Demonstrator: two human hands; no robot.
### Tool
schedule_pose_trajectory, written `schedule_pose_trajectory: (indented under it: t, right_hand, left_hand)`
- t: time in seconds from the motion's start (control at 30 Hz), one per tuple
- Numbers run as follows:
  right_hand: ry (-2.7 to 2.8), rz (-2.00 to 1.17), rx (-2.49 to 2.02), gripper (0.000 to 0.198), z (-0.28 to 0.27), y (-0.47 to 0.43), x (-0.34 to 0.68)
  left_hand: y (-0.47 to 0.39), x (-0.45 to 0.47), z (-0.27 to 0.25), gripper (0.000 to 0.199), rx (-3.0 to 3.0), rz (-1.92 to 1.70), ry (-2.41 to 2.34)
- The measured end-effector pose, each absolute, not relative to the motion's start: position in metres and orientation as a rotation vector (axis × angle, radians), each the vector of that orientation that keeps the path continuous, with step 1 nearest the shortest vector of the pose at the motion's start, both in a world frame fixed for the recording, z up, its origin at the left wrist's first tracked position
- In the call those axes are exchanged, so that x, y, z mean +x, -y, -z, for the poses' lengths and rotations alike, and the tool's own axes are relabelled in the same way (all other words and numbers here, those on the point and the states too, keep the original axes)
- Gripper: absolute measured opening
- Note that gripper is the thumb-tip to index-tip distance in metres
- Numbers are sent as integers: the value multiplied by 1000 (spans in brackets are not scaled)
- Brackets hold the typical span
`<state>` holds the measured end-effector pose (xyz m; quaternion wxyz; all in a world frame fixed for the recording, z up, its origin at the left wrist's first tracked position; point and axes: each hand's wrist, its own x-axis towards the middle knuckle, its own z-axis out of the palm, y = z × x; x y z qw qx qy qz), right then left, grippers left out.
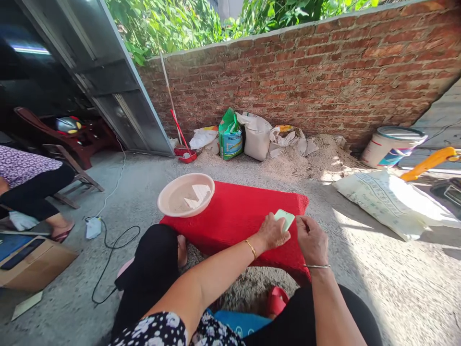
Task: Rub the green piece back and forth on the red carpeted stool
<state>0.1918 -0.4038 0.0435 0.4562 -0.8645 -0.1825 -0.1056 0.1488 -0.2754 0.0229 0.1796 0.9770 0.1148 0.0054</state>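
Note:
My left hand (272,232), with a gold bracelet at the wrist, grips a small flat pale green piece (285,219) with rounded corners; I cannot tell its exact kind. Just to the right, my right hand (312,240) is closed in a pinch beside the piece's edge. Whatever its fingertips hold, if anything, is too small to make out. Both hands are above the right end of a low bench covered in red cloth (245,204). At the bench's left end stands a pale pink basin (165,210) with water in it.
Against the brick wall (288,81) stand a green bag (231,139), a white sack (257,137) and a sand heap (317,154). A bucket (391,146) and a flat sack (385,202) are at right. Another person (29,166) sits at left near a cardboard box (39,264). A cable (115,247) crosses the floor.

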Motion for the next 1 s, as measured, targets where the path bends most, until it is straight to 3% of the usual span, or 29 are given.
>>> schedule_pose_trajectory:
  t: [0.2,0.33,0.47,0.6,0.7,1.0]
  right_hand:
    - [504,227,-2124,43,-51,405,187]
    - [526,208,-2133,42,-49,407,188]
    - [500,208,-2140,40,-46,409,190]
    - [487,222,-2149,42,-47,411,189]
    - [528,227,-2148,45,-50,412,184]
    - [573,152,-2110,39,-47,422,177]
  left_hand:
    - [146,110,-50,40,2696,-127,-1064]
    - [121,112,-49,43,2635,-85,-1238]
    - [186,143,-30,42,2668,-62,-1030]
    - [279,167,-7,44,2786,-115,-414]
    - [300,175,-5,43,2812,-153,-63]
    - [117,179,-49,39,2639,-197,-1129]
